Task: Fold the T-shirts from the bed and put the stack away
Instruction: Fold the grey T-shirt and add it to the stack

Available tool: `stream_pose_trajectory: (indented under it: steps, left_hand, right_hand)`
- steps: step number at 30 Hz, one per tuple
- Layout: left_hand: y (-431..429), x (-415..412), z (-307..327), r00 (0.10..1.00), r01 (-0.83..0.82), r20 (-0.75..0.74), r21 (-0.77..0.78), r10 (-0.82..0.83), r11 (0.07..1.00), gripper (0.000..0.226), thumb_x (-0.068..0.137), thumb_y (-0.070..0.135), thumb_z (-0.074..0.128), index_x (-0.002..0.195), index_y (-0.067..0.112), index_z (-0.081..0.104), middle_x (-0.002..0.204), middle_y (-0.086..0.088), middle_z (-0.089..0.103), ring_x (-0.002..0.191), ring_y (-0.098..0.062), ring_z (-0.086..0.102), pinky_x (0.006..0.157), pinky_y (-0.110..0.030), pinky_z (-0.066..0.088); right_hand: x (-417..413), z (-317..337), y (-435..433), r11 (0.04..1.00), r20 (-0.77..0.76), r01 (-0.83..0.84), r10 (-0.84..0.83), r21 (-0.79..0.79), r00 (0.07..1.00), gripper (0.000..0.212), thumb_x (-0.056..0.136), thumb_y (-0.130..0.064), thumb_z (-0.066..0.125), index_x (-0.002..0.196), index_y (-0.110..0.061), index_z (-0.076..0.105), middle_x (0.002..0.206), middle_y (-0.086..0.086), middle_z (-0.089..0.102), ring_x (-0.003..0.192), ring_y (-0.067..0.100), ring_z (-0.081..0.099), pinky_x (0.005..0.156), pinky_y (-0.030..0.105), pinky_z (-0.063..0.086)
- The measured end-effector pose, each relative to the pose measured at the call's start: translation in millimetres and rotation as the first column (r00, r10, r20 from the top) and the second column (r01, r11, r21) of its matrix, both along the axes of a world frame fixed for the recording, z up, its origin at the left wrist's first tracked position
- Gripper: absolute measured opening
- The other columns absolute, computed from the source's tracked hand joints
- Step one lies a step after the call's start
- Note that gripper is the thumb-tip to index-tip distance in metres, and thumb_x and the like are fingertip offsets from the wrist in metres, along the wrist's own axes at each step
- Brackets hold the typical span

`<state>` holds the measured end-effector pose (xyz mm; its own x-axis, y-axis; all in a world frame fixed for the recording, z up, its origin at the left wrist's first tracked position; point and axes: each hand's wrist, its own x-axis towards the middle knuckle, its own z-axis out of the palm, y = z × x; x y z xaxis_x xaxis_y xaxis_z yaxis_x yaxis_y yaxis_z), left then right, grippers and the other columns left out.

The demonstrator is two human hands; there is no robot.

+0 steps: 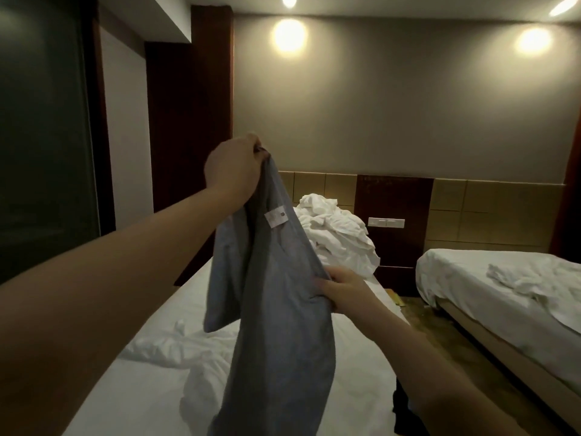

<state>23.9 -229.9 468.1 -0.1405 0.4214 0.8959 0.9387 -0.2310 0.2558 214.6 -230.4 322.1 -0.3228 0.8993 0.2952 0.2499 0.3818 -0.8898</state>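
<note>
The grey T-shirt (pixel 273 309) hangs over the bed (pixel 361 388), long axis 12 to 6 o'clock. The left hand (pixel 234 166) pinches its top; the right hand (pixel 341 289), toward 4 o'clock, grips its edge.

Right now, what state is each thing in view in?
T-shirt, unfolded, hanging in the air.
Left hand, grips the shirt's top.
Right hand, grips the shirt's side edge.
Near bed, sheet rumpled.
Linen pile, crumpled at the bed's head.
Far bed, sheet rumpled.
Lights, on.
</note>
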Motion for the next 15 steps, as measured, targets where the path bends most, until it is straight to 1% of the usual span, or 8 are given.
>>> stream_pose_trajectory:
  steps: [3, 5, 6, 7, 9, 11, 13, 15]
  left_hand:
    - [3.3, -21.7, -9.0, 0.998, -0.052, 0.021, -0.067, 0.053, 0.996, 0.024, 0.097, 0.028, 0.045, 0.110, 0.012, 0.058, 0.100, -0.011, 0.063, 0.093, -0.026, 0.057, 0.078, -0.037, 0.045]
    - [7.5, -39.0, -18.3, 0.998, -0.056, 0.025, -0.134, 0.060, 0.989, 0.025, 0.097, 0.029, 0.046, 0.109, 0.011, 0.059, 0.100, -0.011, 0.063, 0.090, -0.025, 0.055, 0.073, -0.034, 0.041]
    - [9.3, -46.1, -24.3, 0.998, -0.039, 0.036, -0.174, 0.045, 0.984, 0.025, 0.096, 0.029, 0.048, 0.109, 0.011, 0.059, 0.099, -0.011, 0.062, 0.087, -0.022, 0.053, 0.073, -0.032, 0.038]
    - [10.8, -52.5, -30.5, 0.998, -0.017, 0.049, -0.209, 0.028, 0.978, 0.026, 0.096, 0.030, 0.049, 0.109, 0.010, 0.060, 0.098, -0.010, 0.062, 0.085, -0.019, 0.050, 0.073, -0.031, 0.037]
    - [13.3, -61.8, -40.9, 0.998, 0.015, 0.062, -0.262, 0.002, 0.965, 0.027, 0.094, 0.030, 0.052, 0.108, 0.010, 0.062, 0.096, -0.007, 0.060, 0.084, -0.016, 0.047, 0.074, -0.029, 0.036]
    - [14.8, -70.0, -49.4, 0.997, 0.045, 0.075, -0.311, -0.023, 0.949, 0.027, 0.093, 0.031, 0.053, 0.105, 0.009, 0.063, 0.095, -0.006, 0.059, 0.085, -0.015, 0.047, 0.074, -0.029, 0.035]
    - [15.2, -78.0, -58.7, 0.994, 0.066, 0.105, -0.340, -0.032, 0.938, 0.027, 0.093, 0.034, 0.053, 0.102, 0.011, 0.064, 0.091, -0.004, 0.056, 0.085, -0.016, 0.048, 0.072, -0.030, 0.035]
    - [17.1, -83.3, -70.7, 0.992, 0.068, 0.127, -0.354, -0.024, 0.933, 0.026, 0.094, 0.035, 0.050, 0.100, 0.013, 0.062, 0.091, -0.005, 0.054, 0.084, -0.018, 0.049, 0.067, -0.029, 0.034]
  right_hand:
    - [12.3, -5.3, 0.6, 0.984, -0.276, -0.003, -0.047, -0.179, 0.960, 0.028, 0.088, -0.044, 0.056, 0.093, -0.019, 0.068, 0.103, 0.009, 0.069, 0.096, 0.026, 0.065, 0.087, 0.044, 0.053]
    - [19.9, -0.9, 0.6, 0.972, -0.412, 0.022, -0.119, -0.233, 0.903, 0.029, 0.087, -0.046, 0.052, 0.089, -0.019, 0.064, 0.096, 0.006, 0.068, 0.089, 0.022, 0.065, 0.078, 0.037, 0.054]
    - [24.0, 2.6, 1.6, 0.971, -0.448, 0.015, -0.124, -0.238, 0.886, 0.027, 0.088, -0.043, 0.051, 0.087, -0.019, 0.062, 0.090, 0.003, 0.067, 0.084, 0.019, 0.064, 0.073, 0.032, 0.053]
    - [28.1, 7.2, 1.7, 0.971, -0.463, -0.019, -0.097, -0.240, 0.881, 0.024, 0.087, -0.041, 0.052, 0.086, -0.019, 0.061, 0.088, 0.002, 0.067, 0.082, 0.017, 0.064, 0.072, 0.030, 0.052]
    - [37.6, 14.5, 4.5, 0.954, -0.395, -0.141, 0.026, -0.265, 0.918, 0.025, 0.081, -0.037, 0.056, 0.093, -0.016, 0.063, 0.094, 0.005, 0.068, 0.086, 0.018, 0.066, 0.076, 0.029, 0.053]
    - [43.5, 20.4, 6.3, 0.932, -0.232, -0.179, 0.107, -0.317, 0.967, 0.021, 0.085, -0.026, 0.058, 0.100, -0.014, 0.064, 0.093, 0.004, 0.070, 0.082, 0.015, 0.069, 0.067, 0.025, 0.055]
    - [47.8, 23.1, 13.4, 0.958, -0.126, -0.055, 0.020, -0.281, 0.992, 0.018, 0.091, -0.017, 0.056, 0.106, -0.010, 0.064, 0.091, 0.006, 0.070, 0.075, 0.014, 0.068, 0.058, 0.023, 0.054]
    - [50.7, 23.1, 26.2, 0.984, -0.068, 0.129, -0.138, -0.124, 0.988, 0.017, 0.093, -0.022, 0.054, 0.102, -0.012, 0.066, 0.099, 0.011, 0.068, 0.081, 0.018, 0.066, 0.065, 0.029, 0.055]
